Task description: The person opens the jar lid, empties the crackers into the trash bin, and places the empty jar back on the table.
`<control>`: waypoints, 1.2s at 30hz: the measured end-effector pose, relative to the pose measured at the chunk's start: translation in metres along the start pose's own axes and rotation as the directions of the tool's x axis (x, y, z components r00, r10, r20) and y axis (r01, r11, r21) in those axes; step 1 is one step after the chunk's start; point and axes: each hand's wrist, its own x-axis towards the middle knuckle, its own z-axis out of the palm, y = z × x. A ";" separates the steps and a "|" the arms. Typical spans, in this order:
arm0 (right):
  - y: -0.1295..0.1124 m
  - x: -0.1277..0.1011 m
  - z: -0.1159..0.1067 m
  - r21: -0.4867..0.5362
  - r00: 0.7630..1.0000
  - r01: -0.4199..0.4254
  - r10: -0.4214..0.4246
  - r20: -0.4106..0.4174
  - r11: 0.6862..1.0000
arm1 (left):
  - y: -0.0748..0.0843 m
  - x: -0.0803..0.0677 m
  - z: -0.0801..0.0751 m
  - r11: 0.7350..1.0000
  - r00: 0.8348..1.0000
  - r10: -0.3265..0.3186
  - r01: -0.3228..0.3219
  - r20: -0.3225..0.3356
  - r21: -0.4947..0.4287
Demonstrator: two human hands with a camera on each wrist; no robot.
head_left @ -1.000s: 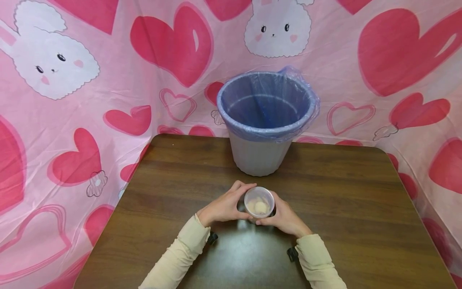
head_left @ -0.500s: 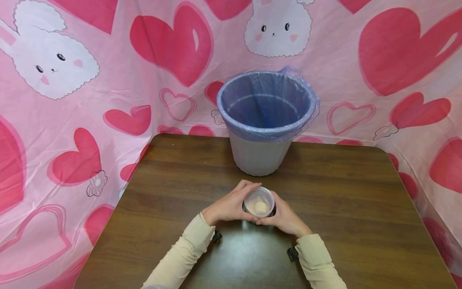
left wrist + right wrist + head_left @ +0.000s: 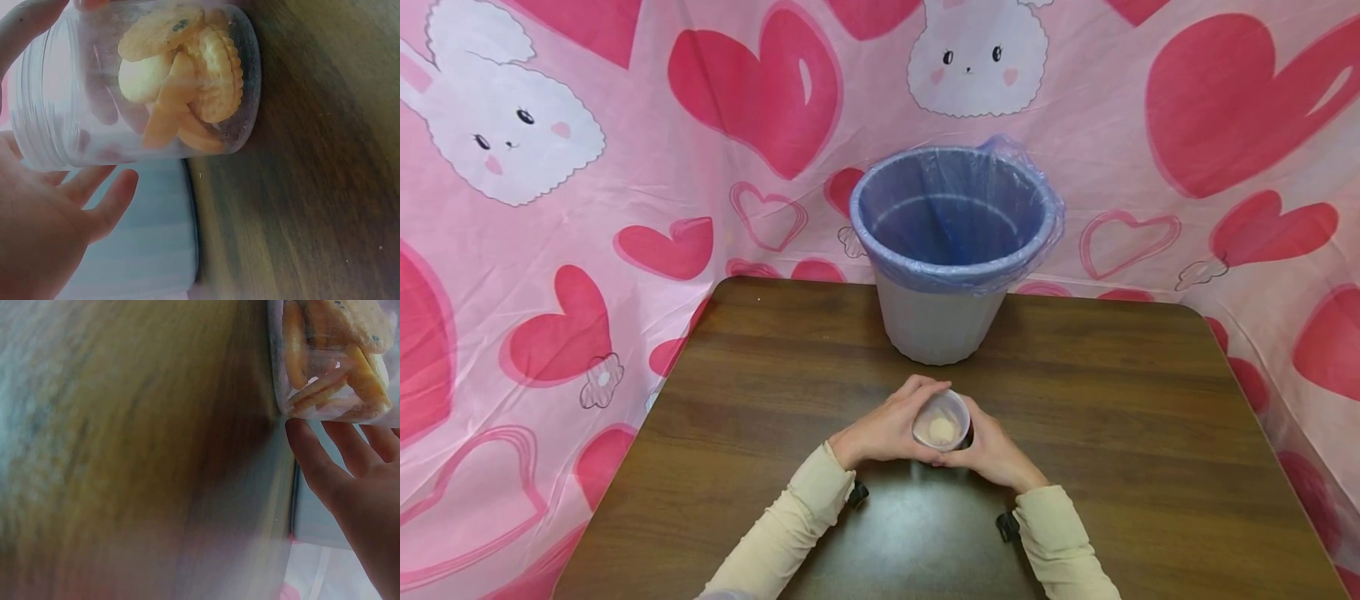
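A clear plastic jar (image 3: 942, 423) sits between both hands near the middle of the table, with biscuits (image 3: 212, 75) of several shapes inside. Ridges circle the jar near its top in the left wrist view; whether a clear lid covers it, I cannot tell. My left hand (image 3: 891, 427) grips the upper part from the left, fingers on the far side and thumb on the near side. On the other side, my right hand (image 3: 996, 450) holds the jar, its thumb at the near side. The right wrist view shows those fingers beside the jar's lower wall.
Behind the jar stands a pale bucket (image 3: 936, 325) lined with a bluish plastic bag (image 3: 955, 279). The dark wooden table (image 3: 1135, 417) carries both. A pink cloth (image 3: 647, 167) with hearts and rabbits hangs round the back and sides.
My left hand has shifted a little to the right, its fingers reaching farther over the jar's far side. The jar's top has moved slightly right. My right hand stays almost still.
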 end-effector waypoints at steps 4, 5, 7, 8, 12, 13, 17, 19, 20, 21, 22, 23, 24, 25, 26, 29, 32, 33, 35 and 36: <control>0.000 0.000 0.000 0.000 1.000 0.000 0.000 0.000 1.000 | 0.001 0.000 0.001 1.000 1.000 0.005 -0.005 0.001 0.004; -0.001 0.000 0.000 -0.001 1.000 0.002 -0.002 0.002 1.000 | 0.001 0.000 0.001 1.000 1.000 0.004 -0.004 0.002 0.004; 0.000 0.000 0.000 0.002 1.000 0.002 -0.002 0.005 1.000 | 0.002 0.000 0.001 1.000 1.000 -0.001 0.001 0.003 0.001; -0.001 0.000 -0.001 0.003 1.000 0.005 -0.005 0.007 1.000 | 0.002 0.000 0.001 1.000 1.000 -0.005 0.005 0.005 -0.003; -0.001 0.000 -0.001 0.011 1.000 0.014 -0.014 0.009 1.000 | 0.002 -0.001 0.000 1.000 1.000 -0.025 0.025 0.016 -0.019; -0.001 0.000 -0.001 0.014 1.000 0.015 -0.015 0.009 1.000 | 0.002 -0.002 0.000 0.999 0.999 -0.028 0.029 0.019 -0.026; 0.000 -0.001 -0.001 0.022 1.000 0.014 -0.014 0.006 1.000 | 0.000 -0.003 -0.001 0.999 1.000 -0.021 0.022 0.016 -0.042; 0.000 -0.001 -0.001 0.027 1.000 0.014 -0.014 0.005 1.000 | -0.001 -0.004 -0.001 0.999 1.000 -0.012 0.013 0.009 -0.046; 0.000 -0.001 -0.001 0.028 1.000 0.013 -0.013 0.003 1.000 | -0.002 -0.004 -0.001 0.999 1.000 -0.009 0.010 0.005 -0.048; 0.000 -0.001 -0.001 0.030 1.000 0.012 -0.012 0.001 0.999 | -0.002 -0.005 -0.002 0.999 1.000 -0.009 0.009 0.004 -0.050; 0.000 0.000 -0.001 0.030 1.000 0.012 -0.012 -0.001 0.999 | -0.003 -0.006 -0.002 0.999 1.000 -0.010 0.010 0.000 -0.050; 0.000 -0.001 -0.001 0.030 1.000 0.013 -0.013 -0.001 0.999 | -0.003 -0.006 -0.002 0.999 1.000 -0.010 0.010 -0.004 -0.048; 0.000 -0.001 -0.001 0.028 1.000 0.011 -0.011 -0.001 1.000 | -0.004 -0.007 -0.002 0.999 1.000 -0.011 0.011 -0.008 -0.048; 0.000 0.000 -0.001 0.028 1.000 0.010 -0.010 -0.001 1.000 | -0.004 -0.008 -0.002 0.999 1.000 -0.011 0.010 -0.012 -0.048; 0.000 -0.001 -0.001 0.030 1.000 0.009 -0.009 0.000 1.000 | -0.005 -0.009 -0.003 0.999 1.000 -0.012 0.011 -0.015 -0.049; 0.000 -0.001 0.000 0.029 1.000 0.012 -0.012 0.004 0.999 | -0.008 -0.011 -0.004 0.999 1.000 -0.009 0.008 -0.020 -0.043; 0.000 0.000 0.000 0.031 1.000 0.007 -0.007 -0.005 0.999 | -0.009 -0.014 -0.005 0.999 1.000 0.000 -0.001 -0.023 -0.043; 0.000 0.000 0.001 0.025 1.000 0.005 -0.005 -0.006 1.000 | -0.010 -0.014 -0.005 0.999 1.000 0.003 -0.004 -0.022 -0.043; 0.000 0.000 0.001 0.021 1.000 -0.002 0.002 -0.012 1.000 | -0.011 -0.016 -0.006 0.999 1.000 0.006 -0.008 -0.024 -0.052; -0.001 0.001 0.001 0.027 1.000 -0.005 0.006 -0.013 1.000 | -0.011 -0.016 -0.006 0.998 1.000 0.005 -0.007 -0.025 -0.057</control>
